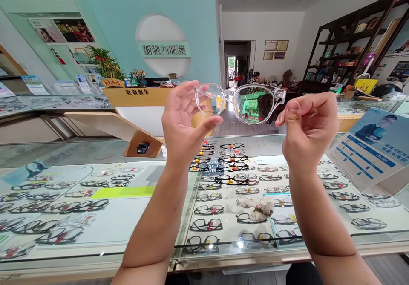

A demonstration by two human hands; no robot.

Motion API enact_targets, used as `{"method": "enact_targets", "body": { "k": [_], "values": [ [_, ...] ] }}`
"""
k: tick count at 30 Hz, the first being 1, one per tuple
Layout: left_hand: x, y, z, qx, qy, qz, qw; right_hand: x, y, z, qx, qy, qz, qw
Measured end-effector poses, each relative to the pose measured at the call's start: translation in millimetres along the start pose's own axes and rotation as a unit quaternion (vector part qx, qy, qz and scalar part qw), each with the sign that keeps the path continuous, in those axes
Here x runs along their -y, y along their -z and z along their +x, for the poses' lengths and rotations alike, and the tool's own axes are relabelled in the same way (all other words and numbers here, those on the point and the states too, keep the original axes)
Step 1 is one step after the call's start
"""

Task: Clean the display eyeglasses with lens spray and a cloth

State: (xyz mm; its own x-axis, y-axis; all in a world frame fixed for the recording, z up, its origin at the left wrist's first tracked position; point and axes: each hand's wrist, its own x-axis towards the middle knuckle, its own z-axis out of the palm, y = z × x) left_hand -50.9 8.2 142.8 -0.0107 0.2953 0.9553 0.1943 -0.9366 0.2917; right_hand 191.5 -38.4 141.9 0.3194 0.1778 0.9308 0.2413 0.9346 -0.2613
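Observation:
A pair of clear-framed eyeglasses (pixel 230 93) is held up at chest height above the glass counter, lenses upright. The right-hand lens shows a green reflection. My left hand (pixel 188 119) grips the frame's left side, thumb below the rim and fingers around the hinge. At the other side, my right hand (pixel 306 123) is closed in a pinch at the temple; the exact contact is partly hidden by the fingers. Below, a crumpled beige cloth (pixel 263 208) lies on the glass countertop (pixel 179 217). Rows of eyeglasses on display (pixel 207 224) lie beneath the glass.
A blue and white sign (pixel 372 148) stands on the counter at right. Ahead is a wooden reception desk (pixel 111 95) with a plant (pixel 107 63). A dark shelf (pixel 345 42) lines the right wall. A person (pixel 255 78) sits at the back near a doorway.

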Motion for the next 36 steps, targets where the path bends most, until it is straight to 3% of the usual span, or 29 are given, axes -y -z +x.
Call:
{"method": "enact_targets", "body": {
  "k": [12,17,24,32,36],
  "values": [
    [3,-1.7,1,0.013,-0.042,0.026,0.999,6,-6,1,-0.030,-0.006,0.035,0.999],
    [-1,-3.1,-3,-0.024,-0.040,0.052,0.998,4,-4,2,-0.047,-0.014,0.024,0.999],
    [-26,-7.7,-13,-0.094,-0.105,0.132,0.981,-7,0,3,-0.034,-0.013,-0.006,0.999],
    [-39,-7.9,-21,-0.083,-0.030,0.091,0.992,-7,-2,2,-0.010,0.001,-0.021,1.000],
    [-40,-10.1,-21,-0.094,-0.053,0.117,0.987,-3,-3,-1,0.027,-0.042,-0.002,0.999]
  ]
}}
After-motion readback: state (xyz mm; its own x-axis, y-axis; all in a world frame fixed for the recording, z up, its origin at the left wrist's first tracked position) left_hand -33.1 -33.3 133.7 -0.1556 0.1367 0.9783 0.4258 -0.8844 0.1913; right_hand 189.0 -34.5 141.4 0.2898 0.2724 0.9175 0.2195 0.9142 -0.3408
